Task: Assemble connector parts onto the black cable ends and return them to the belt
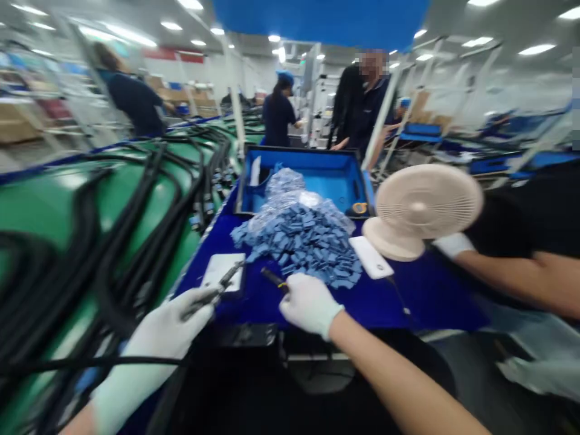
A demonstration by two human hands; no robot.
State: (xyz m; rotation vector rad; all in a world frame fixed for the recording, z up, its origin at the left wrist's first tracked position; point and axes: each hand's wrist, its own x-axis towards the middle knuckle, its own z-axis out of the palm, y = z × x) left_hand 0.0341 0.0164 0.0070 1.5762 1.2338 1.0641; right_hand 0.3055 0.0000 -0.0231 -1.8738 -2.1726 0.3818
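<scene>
My left hand, in a white glove, is closed round the end of a black cable. Thin dark end pieces of it stick out past my fingers, over a small white block. In my gloved right hand is a short black stick-like tool with a yellow band; its exact kind cannot be made out. Just beyond that hand lies a heap of small blue-grey clips or caps, partly on clear plastic bags. Both hands are over the blue table cover.
A blue bin stands behind the heap. To the right are a beige fan, a white flat device with a cord, and a co-worker's gloved hand. Black cables cover the green conveyor at left. Several people work farther back.
</scene>
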